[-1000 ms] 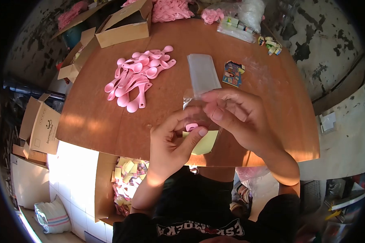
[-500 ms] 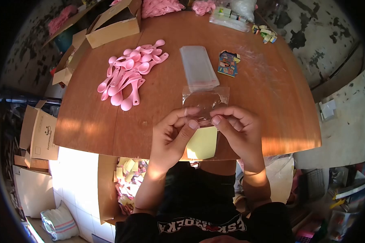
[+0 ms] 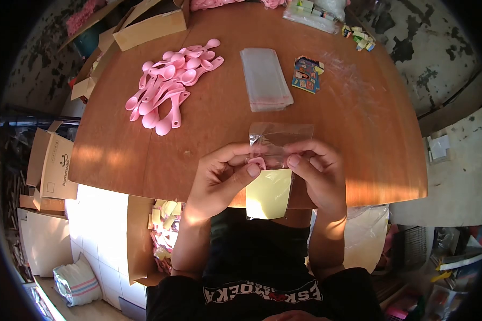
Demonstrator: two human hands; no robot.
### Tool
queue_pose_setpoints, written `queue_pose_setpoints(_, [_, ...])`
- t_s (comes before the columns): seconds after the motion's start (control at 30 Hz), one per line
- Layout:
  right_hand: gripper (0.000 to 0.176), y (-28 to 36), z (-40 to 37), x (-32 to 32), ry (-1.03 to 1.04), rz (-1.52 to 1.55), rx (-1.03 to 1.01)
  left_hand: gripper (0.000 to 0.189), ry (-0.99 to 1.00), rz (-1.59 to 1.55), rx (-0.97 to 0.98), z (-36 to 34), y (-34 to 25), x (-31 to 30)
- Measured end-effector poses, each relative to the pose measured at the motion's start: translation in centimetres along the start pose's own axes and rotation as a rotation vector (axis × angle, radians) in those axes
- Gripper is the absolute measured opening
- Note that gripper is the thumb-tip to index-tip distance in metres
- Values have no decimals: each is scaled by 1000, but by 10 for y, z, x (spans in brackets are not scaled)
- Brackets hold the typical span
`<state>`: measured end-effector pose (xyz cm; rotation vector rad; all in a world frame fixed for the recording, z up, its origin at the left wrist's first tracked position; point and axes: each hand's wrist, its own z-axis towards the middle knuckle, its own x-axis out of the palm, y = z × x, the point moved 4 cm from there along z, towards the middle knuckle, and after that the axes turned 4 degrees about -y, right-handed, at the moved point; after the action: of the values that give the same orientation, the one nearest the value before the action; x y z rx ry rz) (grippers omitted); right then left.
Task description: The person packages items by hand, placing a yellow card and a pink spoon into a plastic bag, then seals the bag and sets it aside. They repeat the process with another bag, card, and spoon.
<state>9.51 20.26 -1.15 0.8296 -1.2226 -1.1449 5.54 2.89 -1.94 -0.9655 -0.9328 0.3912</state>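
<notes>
My left hand and my right hand pinch the two sides of a clear plastic bag at the table's near edge. A pale yellow card sits in the bag's lower part. Beside my left thumb shows the looped end of a pink piece, partly hidden by the fingers. Beyond the hands lies a stack of clear bags, with a small blue printed card to its right. Pink measuring spoons are heaped on the left.
An open cardboard box stands at the table's far left. Wrapped small boxes and loose ones are at the far right. Below the near edge, a carton holds packed yellow-and-pink pieces.
The bag with the yellow card has come slightly nearer my body and apart from the bag stack. A pink looped end now shows at my left thumb. The camera view has shifted a little.
</notes>
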Motion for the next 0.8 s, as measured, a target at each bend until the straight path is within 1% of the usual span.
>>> queue_pose_setpoints(0.1, [18,-2,0,-1,-51,72,9,28,16,80,15,0,9,-10])
queue_pose_setpoints(0.23, [17,-7,1,-5,-53,92,-27,27,-28,26,45,1,12,-9])
queue_pose_setpoints(0.3, [15,-8,1,-7,-49,96,75,26,-48,-52,30,0,12,-9])
queue_pose_setpoints(0.33, [15,-9,1,-9,-50,97,77,26,-49,-52,27,0,12,-10])
queue_pose_setpoints(0.4, [14,-12,1,-11,-41,59,48,24,-54,-47,-2,-1,13,-12])
queue_pose_setpoints(0.53, [12,-14,0,-13,-54,101,-12,23,-82,-43,5,0,14,-12])
queue_pose_setpoints(0.6, [11,-13,1,-13,46,105,-62,22,-120,-13,-50,-1,18,-17])
queue_pose_setpoints(0.63, [11,-12,0,-12,44,105,-59,22,-121,-14,-52,-1,19,-16])
queue_pose_setpoints(0.7, [13,-11,0,-11,5,81,-6,20,-159,-2,27,1,15,-11])
queue_pose_setpoints(0.73, [13,-11,-1,-11,5,80,-4,20,-161,-3,26,1,15,-11])
queue_pose_setpoints(0.8, [16,-8,0,-12,35,-20,-68,18,-115,9,22,0,14,-13])
